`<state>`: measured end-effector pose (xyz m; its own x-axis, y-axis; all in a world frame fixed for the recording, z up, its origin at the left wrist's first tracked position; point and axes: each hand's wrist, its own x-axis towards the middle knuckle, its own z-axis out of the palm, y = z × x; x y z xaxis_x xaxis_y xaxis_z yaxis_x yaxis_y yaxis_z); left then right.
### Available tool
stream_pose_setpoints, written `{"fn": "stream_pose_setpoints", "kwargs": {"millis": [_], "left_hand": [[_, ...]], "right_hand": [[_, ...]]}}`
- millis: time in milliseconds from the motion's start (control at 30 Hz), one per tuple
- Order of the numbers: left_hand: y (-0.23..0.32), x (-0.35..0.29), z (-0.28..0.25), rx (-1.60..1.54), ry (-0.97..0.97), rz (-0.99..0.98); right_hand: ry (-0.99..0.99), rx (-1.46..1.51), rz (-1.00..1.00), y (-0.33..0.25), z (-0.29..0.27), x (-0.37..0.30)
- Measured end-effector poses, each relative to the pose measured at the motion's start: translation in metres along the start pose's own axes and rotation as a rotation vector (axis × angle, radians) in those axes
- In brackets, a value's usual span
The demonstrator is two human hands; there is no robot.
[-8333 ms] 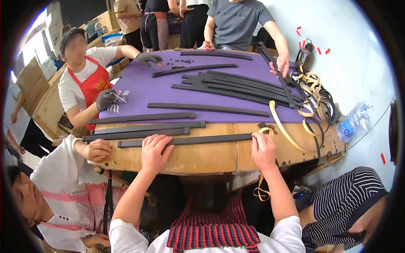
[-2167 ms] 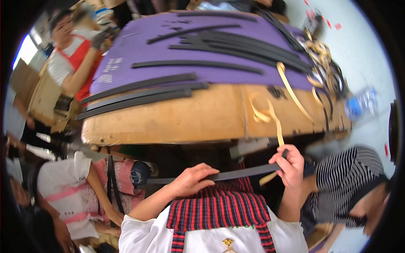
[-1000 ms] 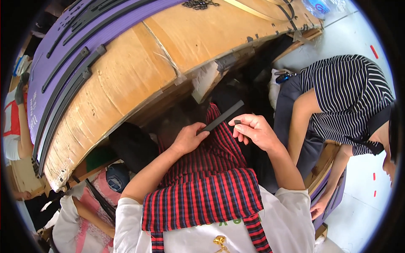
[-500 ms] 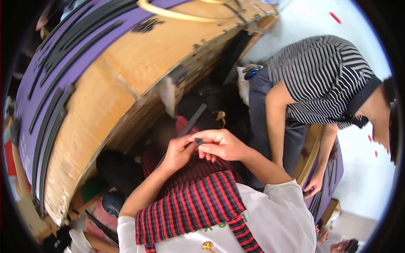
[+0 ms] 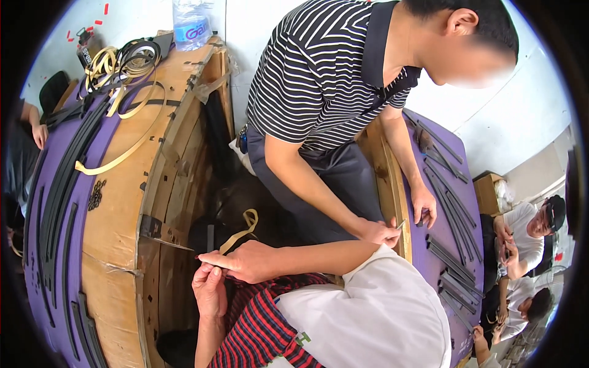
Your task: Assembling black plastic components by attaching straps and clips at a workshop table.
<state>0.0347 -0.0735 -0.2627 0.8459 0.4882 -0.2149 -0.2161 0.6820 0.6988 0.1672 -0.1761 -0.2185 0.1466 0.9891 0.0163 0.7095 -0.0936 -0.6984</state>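
Observation:
My left hand (image 5: 210,291) is closed, its thumb and fingers pinched just below the fingertips of my right hand (image 5: 250,260). A flat dark grey strip (image 5: 210,238) rises behind the fingertips, its lower part hidden by the hands. My right hand is closed too, forefinger stretched toward the left; a tiny dark bit shows at the tips, too small to name. Behind the right hand a yellow strip (image 5: 240,232) curls over the dark space. Left of the fingers, a thin pointed blade (image 5: 169,243) juts from the edge of the wooden bench (image 5: 116,245).
Several long black strips (image 5: 58,196) lie on the bench's purple cover, with coiled bands (image 5: 123,64) and a water bottle (image 5: 190,27) beyond. A striped-shirt co-worker (image 5: 325,80) bends close at right, hands at another purple-topped bench (image 5: 423,141) holding dark strips. Other people sit farther right.
The view has swung to the right, showing more of the co-worker and the second bench. My hands stay together and now appear lower and farther left, nearer the blade in the picture.

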Motion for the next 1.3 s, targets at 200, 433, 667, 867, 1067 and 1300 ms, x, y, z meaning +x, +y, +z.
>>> {"fn": "stream_pose_setpoints", "kwargs": {"millis": [200,433,667,867,1067,1300], "left_hand": [[0.007,-0.014,0.004,0.071,-0.084,0.025],[0.007,-0.028,-0.01,0.045,0.008,-0.015],[0.004,-0.025,-0.007,0.21,-0.162,0.087],[0.02,-0.01,-0.012,0.774,0.257,0.21],[0.008,0.039,-0.039,1.404,0.029,0.376],[-0.035,0.075,-0.024,1.752,-0.217,0.505]], "right_hand": [[-0.013,0.133,0.153,0.0,-0.023,-0.001],[-0.352,0.872,0.061,-0.004,-0.021,0.006],[-0.274,0.875,0.297,0.009,-0.014,-0.001],[-0.191,0.677,0.318,0.037,-0.001,-0.004],[0.018,0.743,0.411,0.037,-0.011,-0.033],[0.208,0.48,0.147,0.018,0.003,-0.042]]}}
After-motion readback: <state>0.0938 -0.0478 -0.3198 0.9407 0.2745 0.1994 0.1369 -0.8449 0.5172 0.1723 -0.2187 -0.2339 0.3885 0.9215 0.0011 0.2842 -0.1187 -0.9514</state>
